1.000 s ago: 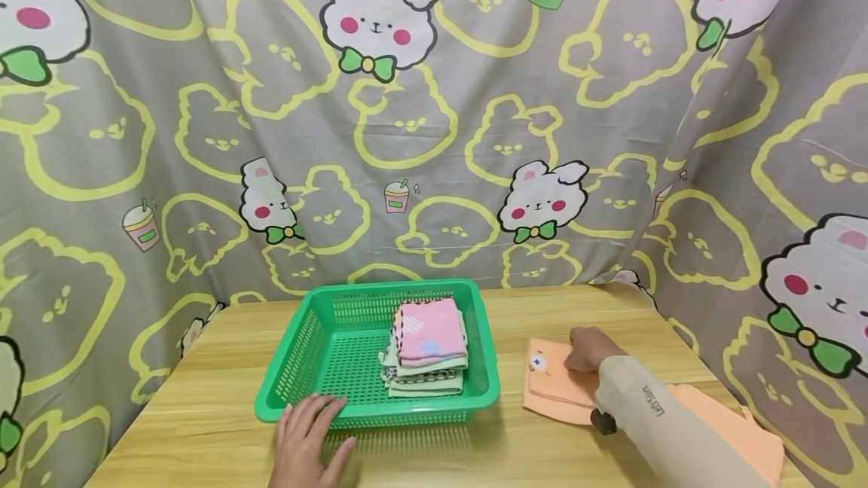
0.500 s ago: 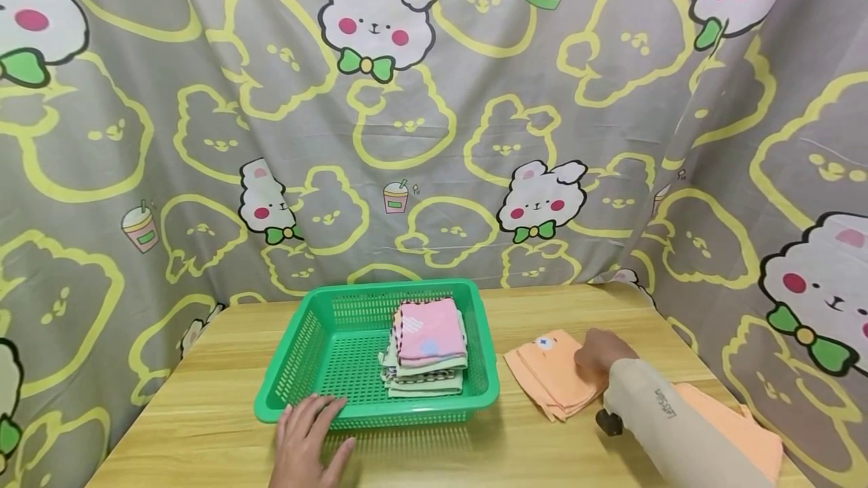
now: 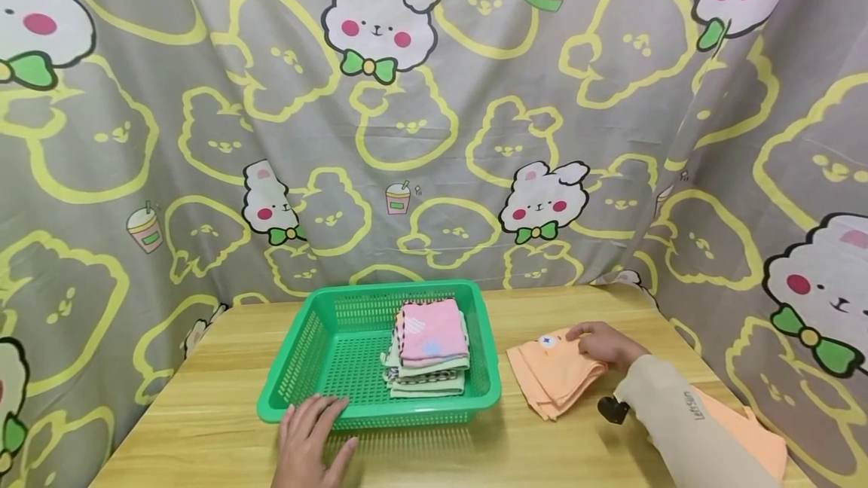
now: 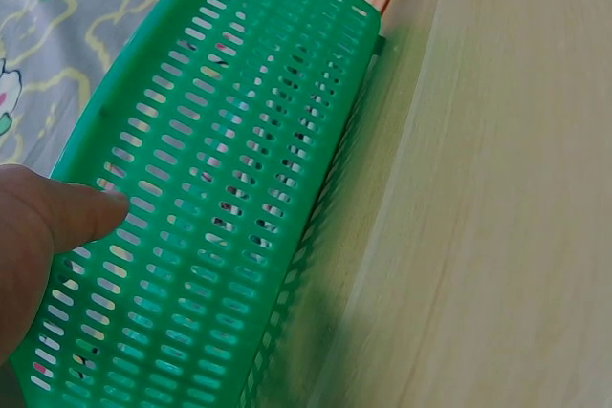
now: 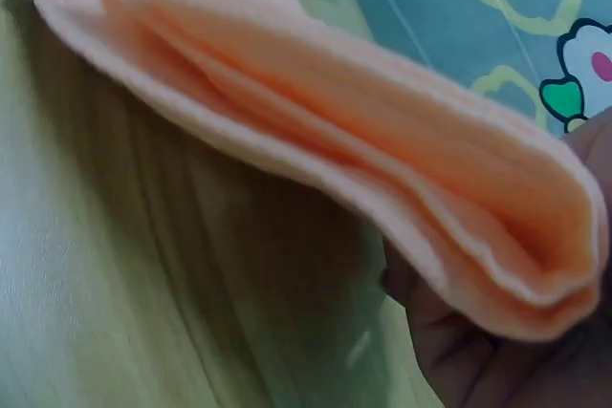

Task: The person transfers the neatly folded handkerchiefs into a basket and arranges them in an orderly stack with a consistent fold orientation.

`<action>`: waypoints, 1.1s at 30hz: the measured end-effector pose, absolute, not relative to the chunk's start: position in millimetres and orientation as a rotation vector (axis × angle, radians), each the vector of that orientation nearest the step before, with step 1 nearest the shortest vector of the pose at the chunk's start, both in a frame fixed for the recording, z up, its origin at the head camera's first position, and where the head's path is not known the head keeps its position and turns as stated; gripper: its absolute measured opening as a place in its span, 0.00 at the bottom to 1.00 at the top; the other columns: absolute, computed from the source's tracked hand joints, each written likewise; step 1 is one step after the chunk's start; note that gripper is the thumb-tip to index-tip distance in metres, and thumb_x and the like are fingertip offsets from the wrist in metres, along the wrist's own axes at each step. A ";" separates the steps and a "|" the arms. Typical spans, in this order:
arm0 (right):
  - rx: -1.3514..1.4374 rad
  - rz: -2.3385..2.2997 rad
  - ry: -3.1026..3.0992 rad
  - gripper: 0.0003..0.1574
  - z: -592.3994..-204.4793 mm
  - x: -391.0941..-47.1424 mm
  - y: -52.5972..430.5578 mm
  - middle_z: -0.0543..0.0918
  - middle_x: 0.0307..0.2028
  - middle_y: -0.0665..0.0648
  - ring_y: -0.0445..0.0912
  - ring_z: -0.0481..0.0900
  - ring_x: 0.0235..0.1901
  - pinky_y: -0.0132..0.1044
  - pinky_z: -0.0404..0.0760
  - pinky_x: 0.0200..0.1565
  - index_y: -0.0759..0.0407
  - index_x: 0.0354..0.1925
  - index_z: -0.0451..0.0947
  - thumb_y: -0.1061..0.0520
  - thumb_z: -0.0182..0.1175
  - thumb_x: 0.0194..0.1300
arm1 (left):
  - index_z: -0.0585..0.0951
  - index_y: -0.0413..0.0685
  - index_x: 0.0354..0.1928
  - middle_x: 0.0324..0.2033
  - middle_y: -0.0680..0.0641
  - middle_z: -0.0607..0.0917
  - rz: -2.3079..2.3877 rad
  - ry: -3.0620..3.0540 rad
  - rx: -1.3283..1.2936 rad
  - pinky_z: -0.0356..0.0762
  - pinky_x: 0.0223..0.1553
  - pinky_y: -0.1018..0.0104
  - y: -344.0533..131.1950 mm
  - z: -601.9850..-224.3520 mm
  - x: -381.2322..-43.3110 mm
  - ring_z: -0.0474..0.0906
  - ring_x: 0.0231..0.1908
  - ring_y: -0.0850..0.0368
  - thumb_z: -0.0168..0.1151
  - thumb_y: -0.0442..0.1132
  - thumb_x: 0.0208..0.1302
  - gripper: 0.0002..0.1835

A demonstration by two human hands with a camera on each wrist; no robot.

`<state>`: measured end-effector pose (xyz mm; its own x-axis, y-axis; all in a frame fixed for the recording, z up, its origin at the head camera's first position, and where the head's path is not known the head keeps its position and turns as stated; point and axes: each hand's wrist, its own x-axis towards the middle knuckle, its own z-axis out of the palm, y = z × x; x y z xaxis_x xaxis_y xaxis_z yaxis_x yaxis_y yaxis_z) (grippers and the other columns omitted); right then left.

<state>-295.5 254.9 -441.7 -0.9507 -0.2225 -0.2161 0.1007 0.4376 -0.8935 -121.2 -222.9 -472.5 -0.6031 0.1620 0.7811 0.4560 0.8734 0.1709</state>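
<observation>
A folded orange towel (image 3: 559, 371) with a small white-and-blue eye patch lies to the right of the green basket (image 3: 380, 416). My right hand (image 3: 606, 346) grips its right end; in the right wrist view the layered towel (image 5: 335, 150) shows its open folds, with fingers (image 5: 478, 360) around the near end. At the basket's front left corner, my left hand (image 3: 308, 435) rests with relaxed fingers on the rim. From the left wrist, the thumb (image 4: 86, 212) lies against the basket's slotted outer wall (image 4: 220, 169). A stack of folded towels (image 3: 430, 349), pink on top, sits in the basket's right half.
Another orange cloth (image 3: 746, 428) lies at the table's right side, partly hidden behind the right sleeve (image 3: 685, 420). A patterned grey curtain (image 3: 441, 134) closes off the back and sides of the wooden table (image 3: 529, 458).
The folded orange towel has turned and shifted slightly left under my right hand, which has moved a little right along it. My left hand and the basket have stayed in place.
</observation>
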 end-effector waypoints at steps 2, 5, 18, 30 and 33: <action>-0.069 -1.585 2.336 0.27 -439.4 -295.6 254.8 0.79 0.40 0.67 0.45 0.80 0.24 0.35 0.80 0.26 0.80 0.57 0.66 0.71 0.43 0.59 | 0.80 0.44 0.52 0.47 0.41 0.80 -0.456 -2.208 -0.448 0.37 0.68 0.60 -222.6 -472.5 -121.7 0.70 0.52 0.41 0.73 0.43 0.39 0.31; -0.017 -1.683 2.286 0.28 -437.3 -296.5 253.5 0.78 0.44 0.69 0.48 0.82 0.29 0.38 0.82 0.30 0.81 0.61 0.62 0.71 0.43 0.63 | 0.80 0.44 0.52 0.47 0.41 0.80 -0.457 -2.205 -0.453 0.36 0.68 0.60 -222.4 -472.9 -122.0 0.69 0.52 0.41 0.73 0.43 0.39 0.31; -0.024 -1.858 2.325 0.31 -428.8 -299.8 244.5 0.74 0.52 0.70 0.43 0.81 0.33 0.35 0.82 0.33 0.76 0.65 0.59 0.66 0.49 0.66 | 0.80 0.45 0.52 0.47 0.41 0.80 -0.457 -2.196 -0.453 0.40 0.67 0.56 -222.7 -474.1 -123.3 0.70 0.52 0.41 0.71 0.44 0.41 0.30; -0.079 -1.900 2.458 0.32 -417.9 -301.3 237.6 0.71 0.57 0.74 0.40 0.80 0.36 0.31 0.81 0.36 0.76 0.65 0.61 0.67 0.52 0.64 | 0.80 0.45 0.53 0.48 0.42 0.80 -0.456 -2.190 -0.458 0.51 0.61 0.45 -222.4 -472.2 -122.5 0.70 0.52 0.41 0.67 0.51 0.52 0.27; -0.085 -1.944 2.435 0.32 -414.2 -301.1 236.5 0.74 0.53 0.71 0.39 0.80 0.33 0.32 0.81 0.34 0.75 0.65 0.61 0.67 0.52 0.64 | 0.80 0.45 0.53 0.48 0.42 0.80 -0.456 -2.187 -0.461 0.54 0.57 0.41 -222.4 -471.9 -122.6 0.70 0.52 0.40 0.64 0.54 0.57 0.26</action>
